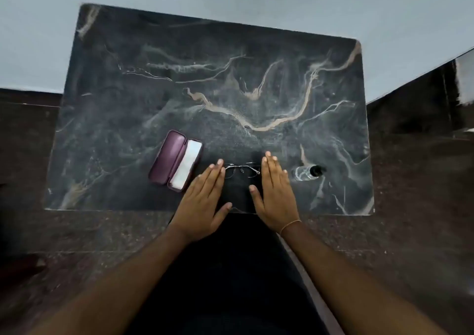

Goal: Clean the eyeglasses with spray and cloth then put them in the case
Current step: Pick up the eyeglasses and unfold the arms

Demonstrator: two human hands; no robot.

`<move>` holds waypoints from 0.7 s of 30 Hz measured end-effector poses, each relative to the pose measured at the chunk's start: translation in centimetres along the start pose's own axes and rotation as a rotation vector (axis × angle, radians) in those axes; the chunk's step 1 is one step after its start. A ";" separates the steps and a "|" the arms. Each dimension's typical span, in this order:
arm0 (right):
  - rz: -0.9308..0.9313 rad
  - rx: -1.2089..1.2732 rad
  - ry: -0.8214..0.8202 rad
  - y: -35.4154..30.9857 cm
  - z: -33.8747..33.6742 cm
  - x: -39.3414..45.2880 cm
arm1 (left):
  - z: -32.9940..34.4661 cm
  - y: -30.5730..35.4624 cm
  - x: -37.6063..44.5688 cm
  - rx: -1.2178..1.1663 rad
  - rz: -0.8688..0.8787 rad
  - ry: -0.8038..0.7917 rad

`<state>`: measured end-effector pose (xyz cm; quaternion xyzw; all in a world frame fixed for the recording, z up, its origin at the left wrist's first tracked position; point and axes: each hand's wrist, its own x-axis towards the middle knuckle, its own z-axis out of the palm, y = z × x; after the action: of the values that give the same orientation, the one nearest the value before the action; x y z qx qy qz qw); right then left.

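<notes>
While both hands lie flat with straight fingers on the worktop (256,90), nothing is gripped yet, so we judge the task to be at its very start. In the head view, our only one, the left hand (204,201) and the right hand (275,193) frame the eyeglasses (241,170), which lie on the dark marble between the fingertips, just beside both, close to the near edge. The case (175,161) lies open to the left of the left hand, purple shell up, with something pale in its right half (probably the cloth, though we cannot be sure). The spray bottle (309,172) is to the right of the right hand, and from this angle we cannot tell if it stands upright or lies on its side.

To do this first step well, we would lift the eyeglasses by the frame ends or temples, not the lenses, since the thin wire rim looks easy to bend. One hand should steady the frame while the other fetches the spray bottle.

Much is hard to read: the lenses are nearly invisible against the dark stone, the temples vanish into shadow between our hands, and the clear body of the spray bottle blends with the marble veins.
</notes>
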<state>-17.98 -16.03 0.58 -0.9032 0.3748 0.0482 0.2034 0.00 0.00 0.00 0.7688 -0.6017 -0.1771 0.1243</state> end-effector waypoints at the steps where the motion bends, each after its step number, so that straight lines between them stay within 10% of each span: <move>1: -0.018 0.011 0.004 0.2 0.5 0.4 | 0.7 0.1 0.2 -0.039 0.005 0.021; 21: -0.160 -0.060 0.225 4.6 6.4 2.6 | 7.8 -4.1 2.2 -0.055 0.033 0.280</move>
<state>-18.90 -18.08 -7.37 -0.9356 0.3205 -0.0584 0.1363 0.81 -0.97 -8.98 0.7722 -0.5861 -0.0826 0.2309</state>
